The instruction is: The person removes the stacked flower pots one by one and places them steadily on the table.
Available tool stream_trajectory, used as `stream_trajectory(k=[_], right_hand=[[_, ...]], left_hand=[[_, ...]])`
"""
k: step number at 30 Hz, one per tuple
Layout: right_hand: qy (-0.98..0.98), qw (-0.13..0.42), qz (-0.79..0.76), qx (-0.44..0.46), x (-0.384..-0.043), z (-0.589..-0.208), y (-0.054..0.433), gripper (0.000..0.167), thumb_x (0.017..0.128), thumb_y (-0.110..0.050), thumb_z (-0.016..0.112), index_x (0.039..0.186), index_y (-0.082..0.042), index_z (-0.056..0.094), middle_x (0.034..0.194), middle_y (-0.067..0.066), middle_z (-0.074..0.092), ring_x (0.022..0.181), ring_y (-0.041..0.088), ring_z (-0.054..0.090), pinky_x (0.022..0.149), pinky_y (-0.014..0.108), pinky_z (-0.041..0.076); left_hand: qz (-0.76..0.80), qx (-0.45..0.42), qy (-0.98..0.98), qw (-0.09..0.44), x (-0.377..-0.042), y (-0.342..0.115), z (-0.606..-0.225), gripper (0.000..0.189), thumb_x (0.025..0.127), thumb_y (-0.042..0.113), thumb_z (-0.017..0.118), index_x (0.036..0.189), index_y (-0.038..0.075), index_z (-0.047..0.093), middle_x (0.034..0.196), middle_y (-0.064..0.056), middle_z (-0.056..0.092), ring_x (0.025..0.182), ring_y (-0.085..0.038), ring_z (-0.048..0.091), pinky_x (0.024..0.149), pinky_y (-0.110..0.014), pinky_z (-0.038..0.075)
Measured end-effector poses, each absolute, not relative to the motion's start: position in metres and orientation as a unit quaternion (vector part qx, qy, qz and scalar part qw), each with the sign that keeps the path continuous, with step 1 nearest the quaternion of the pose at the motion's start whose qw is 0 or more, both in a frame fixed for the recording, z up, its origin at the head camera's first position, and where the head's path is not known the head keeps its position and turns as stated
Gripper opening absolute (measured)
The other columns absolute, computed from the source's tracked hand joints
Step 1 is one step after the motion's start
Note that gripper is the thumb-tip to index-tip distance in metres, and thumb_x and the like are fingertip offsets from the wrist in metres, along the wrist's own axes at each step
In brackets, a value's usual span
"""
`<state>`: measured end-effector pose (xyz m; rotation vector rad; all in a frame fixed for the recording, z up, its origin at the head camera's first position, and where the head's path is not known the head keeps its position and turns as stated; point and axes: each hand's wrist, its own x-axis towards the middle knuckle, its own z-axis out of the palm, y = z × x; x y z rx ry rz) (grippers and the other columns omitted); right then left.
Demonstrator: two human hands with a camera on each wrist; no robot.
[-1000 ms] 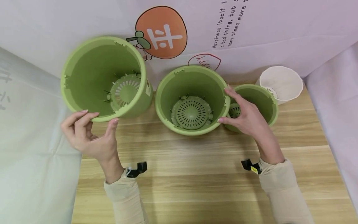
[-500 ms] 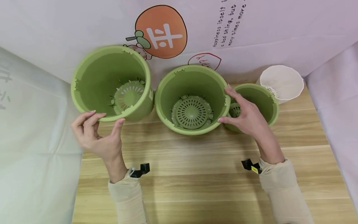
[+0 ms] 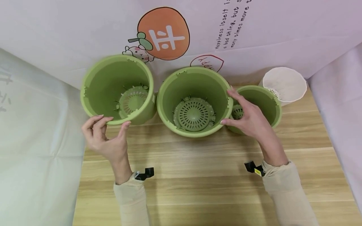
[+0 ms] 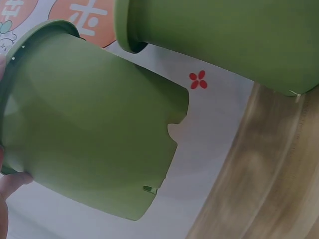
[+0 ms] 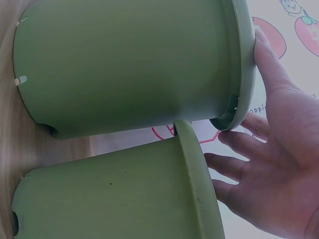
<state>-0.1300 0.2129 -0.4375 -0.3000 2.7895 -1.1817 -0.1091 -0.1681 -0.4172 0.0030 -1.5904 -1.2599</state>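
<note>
Three green plastic pots with slotted bottoms appear in the head view. My left hand (image 3: 108,141) grips the front rim of the left pot (image 3: 141,114), fingers inside the rim and thumb at its outer edge. In the left wrist view this pot (image 4: 94,119) hangs tilted, its bottom apart from the wood. My right hand (image 3: 251,121) holds the right rim of the middle pot (image 3: 195,133), which stands on the table. In the right wrist view its fingers (image 5: 239,144) lie between the middle pot (image 5: 129,64) and the smaller right pot (image 5: 114,194).
Partly behind my right hand is the smaller green pot (image 3: 268,103). A white pot (image 3: 291,83) with a perforated bottom stands at the back right corner. Printed white cloth (image 3: 268,28) rises behind the wooden table (image 3: 198,182) and along both sides.
My left hand has brought the left pot rightward and toward me, nearer the middle pot; its rim looks smaller in view. My right hand and the middle pot have stayed put.
</note>
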Motion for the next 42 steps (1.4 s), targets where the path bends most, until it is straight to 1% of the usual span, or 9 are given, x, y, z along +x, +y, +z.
stream_trajectory(k=[9,13,15,20,26,30,34,38,42], right_hand=[[0.915,0.050,-0.389,-0.089,-0.128,-0.435,0.216,0.100,0.075,-0.032,0.087,0.157,-0.028,0.030,0.162,-0.013,0.022,0.137,0.041,0.041,0.110,0.059,0.033],[0.913,0.046,-0.394,-0.092,-0.127,-0.437,0.216,0.100,0.075,-0.030,0.087,0.157,-0.027,0.030,0.162,-0.013,0.022,0.131,0.043,0.046,0.110,0.059,0.033],[0.912,0.044,-0.397,-0.093,-0.128,-0.438,0.215,0.099,0.075,-0.030,0.087,0.157,-0.027,0.031,0.162,-0.014,0.022,0.121,0.043,0.055,0.109,0.059,0.034],[0.911,0.045,-0.399,-0.093,-0.127,-0.437,0.215,0.098,0.076,-0.029,0.087,0.156,-0.027,0.030,0.161,-0.015,0.022,0.107,0.041,0.062,0.109,0.059,0.035],[0.913,0.053,-0.395,-0.090,-0.128,-0.436,0.215,0.098,0.077,-0.031,0.085,0.157,-0.028,0.028,0.161,-0.016,0.020,0.112,0.040,0.060,0.108,0.059,0.035],[0.913,0.057,-0.394,-0.090,-0.129,-0.435,0.216,0.098,0.078,-0.032,0.085,0.157,-0.029,0.028,0.162,-0.016,0.020,0.131,0.041,0.047,0.108,0.059,0.035],[0.912,0.060,-0.396,-0.091,-0.129,-0.435,0.216,0.098,0.077,-0.032,0.085,0.157,-0.029,0.028,0.162,-0.015,0.020,0.139,0.040,0.039,0.110,0.059,0.033],[0.911,0.062,-0.398,-0.093,-0.129,-0.436,0.215,0.098,0.078,-0.032,0.085,0.157,-0.029,0.027,0.162,-0.016,0.019,0.140,0.040,0.036,0.110,0.060,0.032],[0.909,0.061,-0.400,-0.099,-0.131,-0.437,0.214,0.098,0.078,-0.032,0.084,0.157,-0.029,0.027,0.162,-0.015,0.020,0.135,0.041,0.043,0.110,0.059,0.033]], left_hand=[[-0.540,0.017,-0.681,0.495,-0.109,-0.167,-0.433,0.066,0.057,0.038,0.094,0.081,-0.017,0.066,0.102,-0.004,0.053,0.092,-0.025,0.056,0.088,-0.040,0.057],[-0.535,0.020,-0.686,0.493,-0.109,-0.165,-0.438,0.068,0.059,0.039,0.093,0.081,-0.018,0.065,0.102,-0.004,0.053,0.092,-0.023,0.055,0.088,-0.041,0.057],[-0.532,0.024,-0.687,0.495,-0.109,-0.164,-0.440,0.070,0.059,0.041,0.092,0.081,-0.019,0.064,0.101,-0.004,0.053,0.092,-0.022,0.055,0.088,-0.041,0.057],[-0.540,0.034,-0.683,0.490,-0.108,-0.164,-0.445,0.070,0.060,0.039,0.092,0.082,-0.020,0.063,0.102,-0.004,0.052,0.093,-0.023,0.055,0.089,-0.040,0.057],[-0.553,0.042,-0.681,0.478,-0.112,-0.175,-0.467,0.065,0.058,0.034,0.094,0.083,-0.018,0.065,0.104,-0.004,0.052,0.095,-0.026,0.055,0.090,-0.041,0.057],[-0.558,0.045,-0.681,0.472,-0.110,-0.175,-0.474,0.062,0.058,0.031,0.095,0.083,-0.018,0.065,0.104,-0.005,0.052,0.096,-0.029,0.055,0.093,-0.045,0.055],[-0.557,0.047,-0.686,0.465,-0.105,-0.170,-0.471,0.058,0.060,0.024,0.095,0.083,-0.019,0.064,0.103,-0.006,0.052,0.097,-0.031,0.055,0.095,-0.046,0.054],[-0.549,0.047,-0.698,0.457,-0.101,-0.167,-0.469,0.050,0.061,0.013,0.095,0.083,-0.019,0.063,0.102,-0.008,0.052,0.097,-0.029,0.055,0.095,-0.046,0.054],[-0.541,0.048,-0.706,0.454,-0.098,-0.168,-0.470,0.043,0.059,0.000,0.092,0.083,-0.021,0.063,0.101,-0.010,0.052,0.097,-0.026,0.054,0.095,-0.046,0.054]])
